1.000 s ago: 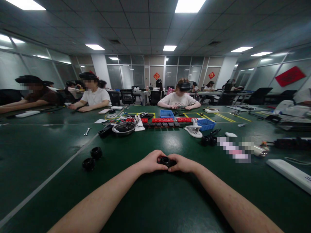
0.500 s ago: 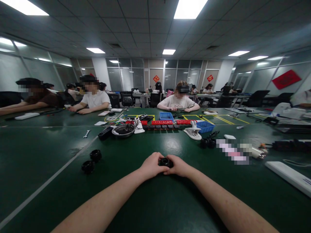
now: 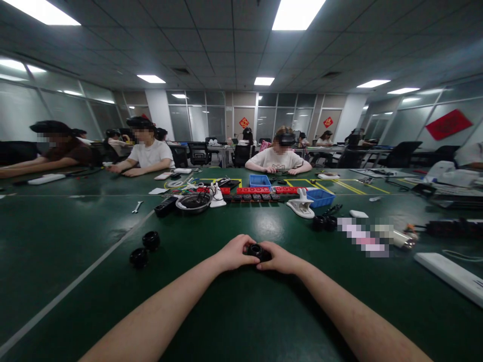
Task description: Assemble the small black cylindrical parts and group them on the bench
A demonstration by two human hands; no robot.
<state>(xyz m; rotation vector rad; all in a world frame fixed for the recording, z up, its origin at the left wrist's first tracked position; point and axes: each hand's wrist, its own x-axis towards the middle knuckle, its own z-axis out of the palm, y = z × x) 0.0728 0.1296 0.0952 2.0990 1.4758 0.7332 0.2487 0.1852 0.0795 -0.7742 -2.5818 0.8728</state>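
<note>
Between my hands at the middle of the table is a glossy black ring-shaped part [image 3: 255,250] with a round opening facing up. My left hand [image 3: 237,252] closes on it from the left, thumb across the near side. From the right, my right hand [image 3: 278,256] curls round it, its thumb close to the left thumb. Fingers hide the part's sides, and its exact kind does not show. Two similar black parts, one [image 3: 151,240] behind the other [image 3: 139,257], sit to the left. Another pair of black round parts [image 3: 324,222] stands to the right.
The green table [image 3: 211,322] carries red power strips [image 3: 253,190], a metal bowl [image 3: 193,202], a white clamp stand [image 3: 301,205], blue trays [image 3: 320,198] and a wrench [image 3: 138,207]. A long white device [image 3: 449,276] lies at right. Co-workers [image 3: 279,157] sit opposite.
The whole view has shifted slightly to the right. Both hands stay round the black part, and the thumbs have moved only a little.
</note>
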